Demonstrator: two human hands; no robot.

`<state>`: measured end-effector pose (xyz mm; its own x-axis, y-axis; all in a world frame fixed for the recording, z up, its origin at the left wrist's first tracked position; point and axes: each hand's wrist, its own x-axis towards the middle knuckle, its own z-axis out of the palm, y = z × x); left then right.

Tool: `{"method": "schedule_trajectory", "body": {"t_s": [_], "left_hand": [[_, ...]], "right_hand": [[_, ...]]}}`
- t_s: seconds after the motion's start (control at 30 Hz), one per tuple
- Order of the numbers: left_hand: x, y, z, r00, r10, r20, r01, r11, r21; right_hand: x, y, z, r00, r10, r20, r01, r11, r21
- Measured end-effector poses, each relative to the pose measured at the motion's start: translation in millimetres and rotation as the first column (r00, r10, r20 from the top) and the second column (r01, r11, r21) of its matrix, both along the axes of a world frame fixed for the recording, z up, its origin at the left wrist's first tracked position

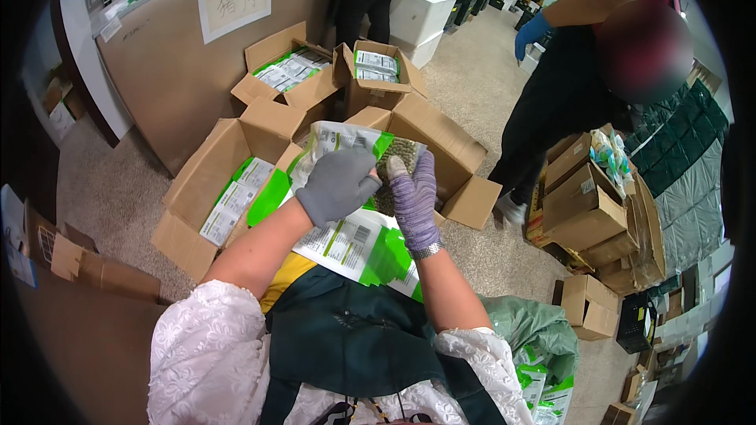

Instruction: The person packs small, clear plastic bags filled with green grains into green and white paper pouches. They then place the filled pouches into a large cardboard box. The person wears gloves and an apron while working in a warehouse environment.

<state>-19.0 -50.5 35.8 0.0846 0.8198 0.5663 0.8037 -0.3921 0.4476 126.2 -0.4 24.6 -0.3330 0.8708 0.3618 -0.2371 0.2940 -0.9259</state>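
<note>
My left hand (pixel 339 186), in a grey glove, lies with curled fingers against a green and white plastic pouch. My right hand (pixel 413 200), in a purple knitted glove, grips the edge of a clear-windowed pouch (pixel 403 147) full of small greenish beans or pellets. Beneath both hands, printed pouches (pixel 339 242) rest across my lap, some looking flat. Left of them stands an open cardboard box (pixel 201 177) with labelled pouches (pixel 236 200) inside. Another open cardboard box (pixel 440 141) is just beyond my right hand; its inside is mostly hidden.
Two more open boxes (pixel 325 85) (pixel 384 94) of pouches stand ahead by a brown panel (pixel 153 65). A person with a blue glove (pixel 531 35) is at the right, near stacked cartons (pixel 582 206). Another person's legs (pixel 363 6) show ahead. A green sack (pixel 531 324) with pouches lies at lower right.
</note>
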Motion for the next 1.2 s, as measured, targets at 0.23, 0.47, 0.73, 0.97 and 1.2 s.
{"method": "schedule_trajectory", "body": {"t_s": [0.23,0.47,0.73,0.97,1.2], "left_hand": [[-24,4,7,0.913,-0.077,0.401,0.018,0.989,0.148],[-3,11,17,0.925,-0.224,0.305,0.142,0.952,0.27],[-127,12,25,0.75,-0.074,0.657,-0.137,0.955,0.264],[-227,-12,5,0.766,0.203,0.61,-0.267,0.963,0.015],[-286,-62,-177,0.762,0.564,0.317,-0.372,0.783,-0.498]], "right_hand": [[25,16,39,0.933,0.358,0.024,-0.348,0.919,-0.186],[2,22,32,0.929,0.333,0.161,-0.282,0.92,-0.273],[11,35,-22,0.92,0.383,0.086,-0.377,0.923,-0.078],[36,14,-120,0.36,-0.281,0.89,-0.415,0.806,0.422],[32,20,-124,0.495,-0.243,0.834,-0.34,0.829,0.444]]}}
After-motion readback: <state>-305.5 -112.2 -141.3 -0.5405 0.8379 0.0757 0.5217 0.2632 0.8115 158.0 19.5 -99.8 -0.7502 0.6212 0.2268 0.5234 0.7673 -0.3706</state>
